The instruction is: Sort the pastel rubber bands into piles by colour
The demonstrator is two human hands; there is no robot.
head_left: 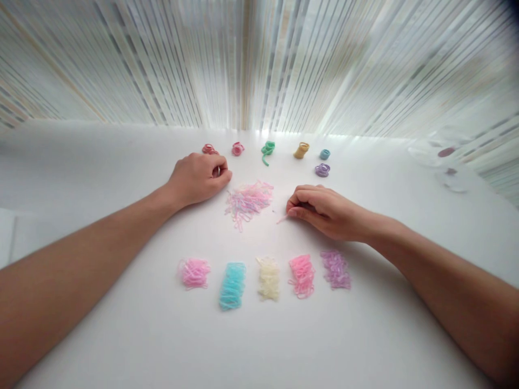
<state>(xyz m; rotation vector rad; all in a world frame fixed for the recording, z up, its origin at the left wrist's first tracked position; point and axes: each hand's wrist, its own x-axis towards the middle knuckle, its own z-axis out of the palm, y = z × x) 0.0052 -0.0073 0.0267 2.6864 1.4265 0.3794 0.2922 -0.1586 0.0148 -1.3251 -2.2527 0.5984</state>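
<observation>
A loose heap of thin pastel pink and lilac rubber bands [249, 201] lies on the white table between my hands. My right hand [320, 209], to the right of the heap, pinches a single thin pale pink rubber band [281, 220] whose end sticks out to the left. Left of the heap rests my left hand [200, 178], its thumb and forefinger pressed together; whatever may be between them is too small to make out. Just behind its knuckles a red coil [209, 148] is partly covered.
Along the back stand small coils: pink [238, 149], green [268, 149], yellow [301, 150], blue [325, 154] and purple [323, 170]. A nearer row holds bundles of bands: light pink [195, 273], turquoise [232, 286], cream [268, 279], bright pink [302, 276], purple [336, 269]. Striped curtain [243, 65] behind.
</observation>
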